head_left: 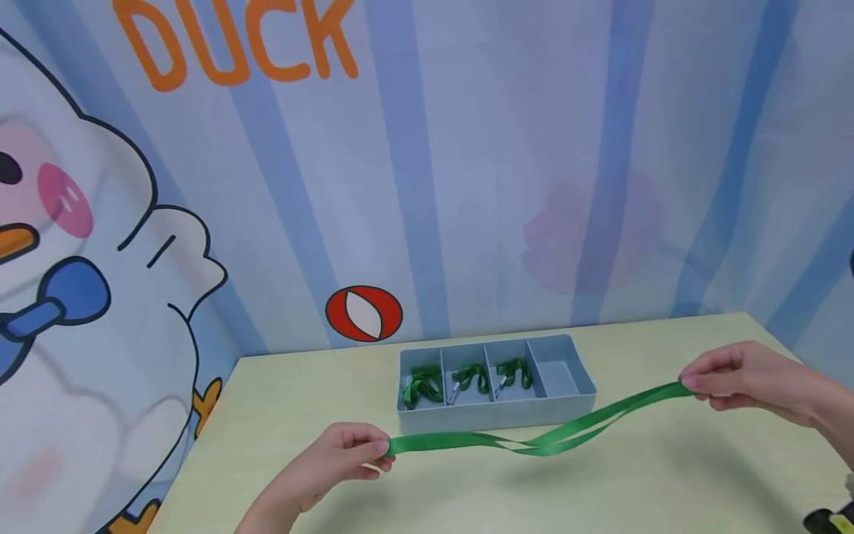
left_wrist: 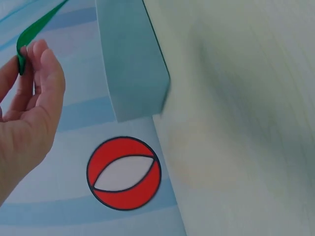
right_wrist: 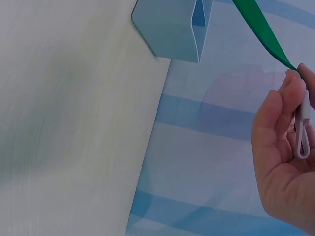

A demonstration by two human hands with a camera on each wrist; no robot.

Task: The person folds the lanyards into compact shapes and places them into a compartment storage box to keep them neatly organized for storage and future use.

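A green lanyard (head_left: 560, 439) stretches between both hands above the table, its two strands sagging slightly in the middle. The left hand (head_left: 340, 458) pinches one end between thumb and fingers, in front of the tray's left end. At the right, the right hand (head_left: 754, 382) pinches the other end, higher up. A pale clip (right_wrist: 303, 130) hangs from that end inside the right palm, seen in the right wrist view. Behind the lanyard is a grey-blue divided tray (head_left: 497, 419). Folded green lanyards (head_left: 424, 386) lie in its three left compartments; the rightmost compartment (head_left: 559, 377) holds nothing.
The pale yellow table (head_left: 313, 393) reaches back to a striped blue backdrop (head_left: 480, 185) with a printed duck and a red-and-white ball. A black and yellow object (head_left: 827, 521) shows at the lower right corner.
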